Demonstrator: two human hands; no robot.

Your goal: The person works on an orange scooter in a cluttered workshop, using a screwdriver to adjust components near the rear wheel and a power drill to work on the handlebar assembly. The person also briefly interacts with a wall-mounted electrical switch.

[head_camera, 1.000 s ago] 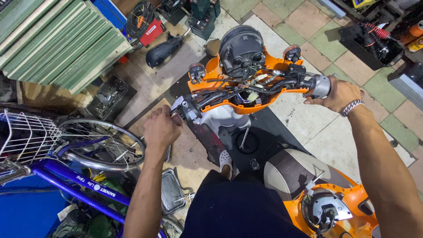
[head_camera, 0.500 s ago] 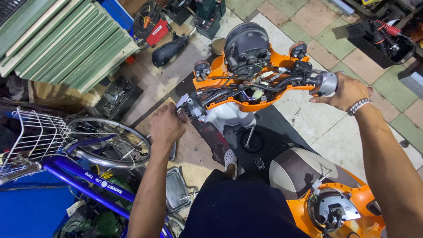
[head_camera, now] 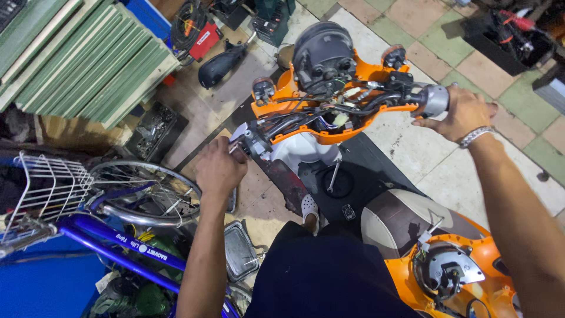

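Now we grip the scooter's orange handlebar (head_camera: pixel 329 112), which sits at upper centre of the frame; its long axis runs from lower left up to the right. Its cover is off, leaving black cables and a grey gauge housing (head_camera: pixel 323 56) bare. Our left hand (head_camera: pixel 219 168) is clenched around the left grip, our right hand (head_camera: pixel 462 112) wraps the grey right grip (head_camera: pixel 434 100). A blue bicycle frame (head_camera: pixel 118 244) with a white label strip crosses the lower left, beside a white wire basket (head_camera: pixel 44 188).

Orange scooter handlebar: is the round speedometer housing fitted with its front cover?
No. The orange scooter handlebar is open, with loose wires and connectors exposed beneath the grey round speedometer housing.
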